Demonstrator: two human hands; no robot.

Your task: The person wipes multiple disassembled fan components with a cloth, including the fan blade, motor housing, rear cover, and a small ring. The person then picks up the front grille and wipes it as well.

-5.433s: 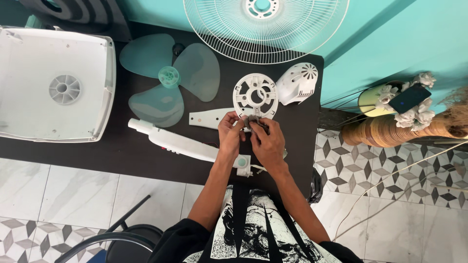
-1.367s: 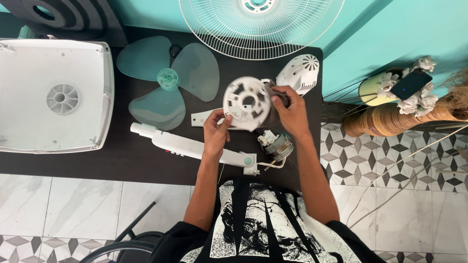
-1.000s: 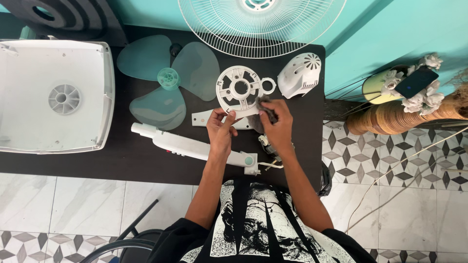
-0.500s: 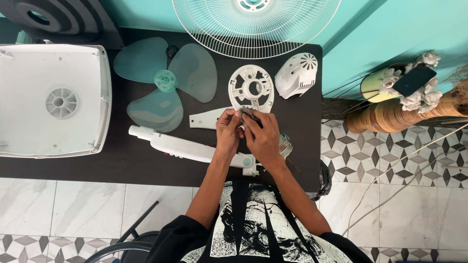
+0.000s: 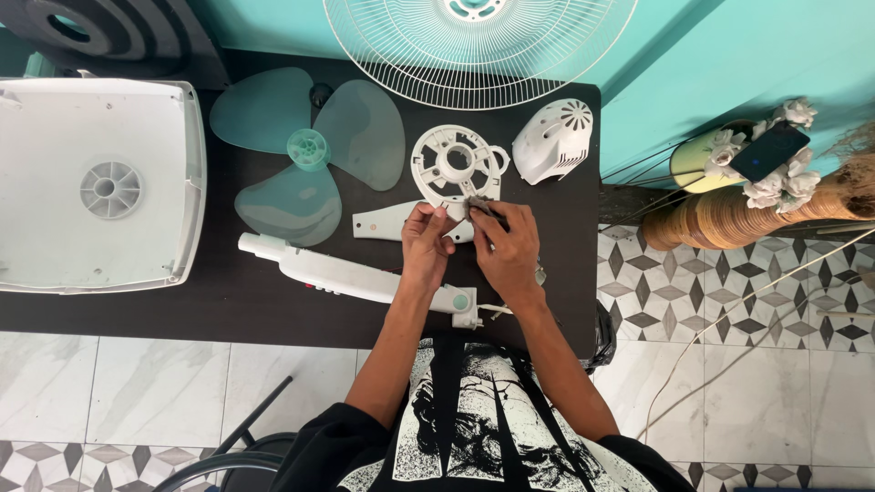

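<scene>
My left hand (image 5: 425, 240) pinches the near edge of a round white plastic fan mount (image 5: 453, 166) that is tilted up over the dark table (image 5: 228, 282). My right hand (image 5: 509, 248) presses a small grey rag (image 5: 476, 202) against the same edge. Both hands meet at the mount's lower rim. A small motor is mostly hidden under my right wrist, with a white wire (image 5: 492, 311) trailing from it. A long white fan neck (image 5: 346, 271) with a teal button lies just under my left forearm.
A translucent teal three-blade propeller (image 5: 305, 150) lies left of the mount. A white vented motor cover (image 5: 552, 140) sits to the right, a wire fan guard (image 5: 478, 50) at the back, a white square base (image 5: 91, 182) far left. A flat white bracket (image 5: 387, 221) lies beside my left hand.
I lifted the round mount, turned it over while wiping it, and brought it back low over the table. Both hands came together at its near edge; the motor stayed on the table.
</scene>
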